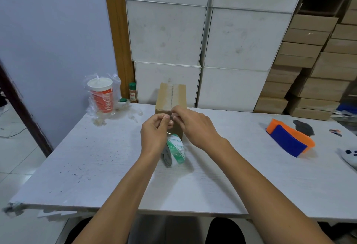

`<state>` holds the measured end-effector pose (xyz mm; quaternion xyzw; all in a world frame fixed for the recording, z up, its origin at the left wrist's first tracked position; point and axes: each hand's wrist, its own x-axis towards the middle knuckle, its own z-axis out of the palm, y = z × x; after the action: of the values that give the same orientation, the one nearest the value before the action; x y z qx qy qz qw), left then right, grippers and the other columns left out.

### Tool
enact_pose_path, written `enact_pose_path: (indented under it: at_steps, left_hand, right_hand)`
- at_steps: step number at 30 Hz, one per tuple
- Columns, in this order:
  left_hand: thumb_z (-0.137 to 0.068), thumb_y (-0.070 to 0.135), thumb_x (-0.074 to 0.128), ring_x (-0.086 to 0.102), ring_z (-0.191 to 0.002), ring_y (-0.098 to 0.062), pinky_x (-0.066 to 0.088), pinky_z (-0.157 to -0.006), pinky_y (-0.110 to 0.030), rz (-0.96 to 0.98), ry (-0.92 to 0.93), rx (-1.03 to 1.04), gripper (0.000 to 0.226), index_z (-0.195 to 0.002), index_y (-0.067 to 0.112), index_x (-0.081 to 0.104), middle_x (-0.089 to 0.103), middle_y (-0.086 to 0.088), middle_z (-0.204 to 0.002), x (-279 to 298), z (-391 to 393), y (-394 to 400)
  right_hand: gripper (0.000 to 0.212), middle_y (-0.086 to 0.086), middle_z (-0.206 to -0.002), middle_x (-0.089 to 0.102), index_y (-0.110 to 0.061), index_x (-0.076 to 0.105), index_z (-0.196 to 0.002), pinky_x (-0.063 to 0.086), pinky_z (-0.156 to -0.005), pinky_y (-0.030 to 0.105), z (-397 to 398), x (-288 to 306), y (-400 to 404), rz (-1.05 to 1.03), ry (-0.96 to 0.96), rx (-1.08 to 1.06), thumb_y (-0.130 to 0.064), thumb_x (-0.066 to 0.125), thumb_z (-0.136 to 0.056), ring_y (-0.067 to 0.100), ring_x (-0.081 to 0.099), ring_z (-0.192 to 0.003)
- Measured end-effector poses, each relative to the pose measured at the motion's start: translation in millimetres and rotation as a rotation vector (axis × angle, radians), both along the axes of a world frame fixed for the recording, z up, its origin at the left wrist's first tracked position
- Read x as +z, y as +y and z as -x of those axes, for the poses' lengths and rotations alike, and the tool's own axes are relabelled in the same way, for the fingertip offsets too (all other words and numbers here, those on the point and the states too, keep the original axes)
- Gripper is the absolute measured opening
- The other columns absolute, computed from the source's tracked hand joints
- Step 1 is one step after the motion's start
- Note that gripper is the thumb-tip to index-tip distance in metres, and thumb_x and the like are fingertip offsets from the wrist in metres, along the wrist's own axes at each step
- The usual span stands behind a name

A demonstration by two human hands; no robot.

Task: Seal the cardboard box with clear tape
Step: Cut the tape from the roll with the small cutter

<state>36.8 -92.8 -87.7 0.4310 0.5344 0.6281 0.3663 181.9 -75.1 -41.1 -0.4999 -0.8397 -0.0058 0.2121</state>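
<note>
Left hand (154, 127) and right hand (190, 122) close together, fingertips pinched at near top edge of small brown cardboard box (171, 97) on white surface (96, 156); thing pinched too small to tell. Below, clear tape roll (175, 151), green "TAPE" print. Far left, bagged red "Coca-Cola" cup (101, 95).

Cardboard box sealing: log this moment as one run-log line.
stage: taping | cardboard box: upright, top seam taped | left hand, right hand: pinching at box's near top edge | tape roll: on table, below hands
</note>
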Motion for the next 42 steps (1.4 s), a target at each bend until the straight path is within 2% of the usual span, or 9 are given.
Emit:
enact_pose_path:
  at_steps: [10, 14, 18, 20, 25, 29, 32, 36, 42]
  left_hand:
    - [-0.105, 0.027, 0.066, 0.081, -0.089, -0.022, 0.065, -0.092, -0.047, -0.008, -0.016, 0.018, 0.017, -0.092, 0.027, 0.076, 0.083, -0.001, -0.085, 1.9, 2.0, -3.7]
    - [-0.106, 0.027, 0.065, 0.081, -0.088, -0.019, 0.065, -0.09, -0.041, -0.023, -0.008, 0.003, 0.016, -0.093, 0.026, 0.076, 0.083, 0.0, -0.086, 3.5, 3.3, -5.7]
    - [-0.105, 0.026, 0.066, 0.082, -0.089, -0.011, 0.062, -0.084, -0.029, -0.054, -0.047, -0.045, 0.01, -0.1, 0.022, 0.074, 0.084, 0.003, -0.093, 4.2, 2.1, -12.0]
    - [-0.102, 0.022, 0.071, 0.081, -0.092, -0.011, 0.06, -0.082, -0.025, -0.048, -0.041, -0.069, 0.003, -0.105, 0.021, 0.073, 0.082, 0.006, -0.099, 2.7, 2.9, -15.2]
    - [-0.093, 0.005, 0.08, 0.077, -0.104, -0.011, 0.065, -0.068, -0.025, 0.016, 0.0, -0.115, 0.038, -0.116, 0.033, 0.069, 0.071, 0.017, -0.126, -1.5, 3.2, -20.1]
    - [-0.093, 0.006, 0.08, 0.077, -0.099, -0.011, 0.063, -0.063, -0.02, 0.002, 0.022, -0.108, 0.048, -0.132, 0.031, 0.066, 0.064, 0.011, -0.135, -1.4, 7.1, -25.4]
    - [-0.096, 0.008, 0.078, 0.075, -0.111, -0.023, 0.062, -0.063, -0.016, -0.015, 0.003, -0.108, 0.046, -0.133, 0.033, 0.066, 0.072, -0.002, -0.126, -3.4, 12.0, -28.4]
    - [-0.098, 0.009, 0.076, 0.074, -0.103, -0.014, 0.059, -0.066, -0.009, -0.028, 0.035, -0.034, 0.047, -0.137, 0.032, 0.064, 0.074, 0.003, -0.12, -7.9, 25.9, -37.2]
    - [-0.093, 0.009, 0.081, 0.077, -0.099, -0.006, 0.063, -0.086, -0.03, -0.021, 0.014, 0.06, 0.046, -0.13, 0.029, 0.063, 0.077, 0.0, -0.115, -28.0, 67.6, -56.0]
  right_hand:
    - [0.016, -0.003, -0.108, 0.072, -0.031, 0.05, -0.117, 0.055, -0.072, 0.045, -13.5, -13.5, -3.9, 0.023, 0.014, -0.061, -0.039, 0.036, -0.112, 0.033, 0.067, -0.087]
    - [0.014, -0.004, -0.108, 0.073, -0.031, 0.049, -0.116, 0.056, -0.073, 0.044, -21.0, -27.2, -9.9, 0.072, 0.038, -0.07, -0.039, 0.039, -0.112, 0.031, 0.068, -0.087]
    - [0.012, -0.012, -0.092, 0.069, -0.03, 0.051, -0.11, 0.053, -0.072, 0.041, -32.9, -49.5, -23.8, 0.123, 0.268, -0.096, -0.039, 0.043, -0.111, 0.02, 0.062, -0.083]
    - [0.012, -0.011, -0.098, 0.068, -0.03, 0.056, -0.108, 0.052, -0.076, 0.04, -39.4, -65.3, -28.2, 0.174, 0.32, -0.131, -0.038, 0.046, -0.11, 0.019, 0.058, -0.092]
    - [0.024, -0.003, -0.121, 0.066, -0.027, 0.069, -0.117, 0.042, -0.092, 0.039, -44.7, -94.8, -23.3, 0.225, 0.236, -0.233, -0.037, 0.05, -0.107, 0.023, 0.054, -0.113]
    - [0.034, -0.001, -0.128, 0.064, -0.027, 0.066, -0.132, 0.04, -0.097, 0.04, -42.3, -99.3, -23.7, 0.191, 0.162, -0.282, -0.041, 0.048, -0.108, 0.024, 0.052, -0.119]
    - [0.04, 0.0, -0.136, 0.06, -0.026, 0.058, -0.144, 0.039, -0.101, 0.041, -40.2, -98.8, -24.5, 0.195, 0.153, -0.308, -0.04, 0.048, -0.108, 0.025, 0.049, -0.126]
    - [0.043, 0.002, -0.141, 0.061, -0.021, 0.058, -0.145, 0.041, -0.101, 0.044, -32.7, -95.5, -32.9, 0.042, 0.224, -0.365, -0.035, 0.054, -0.105, 0.028, 0.051, -0.129]
    - [0.037, -0.008, -0.125, 0.067, -0.024, 0.061, -0.136, 0.041, -0.097, 0.036, -0.7, -78.4, -50.5, -0.037, 0.37, -0.237, -0.034, 0.051, -0.102, 0.018, 0.055, -0.116]
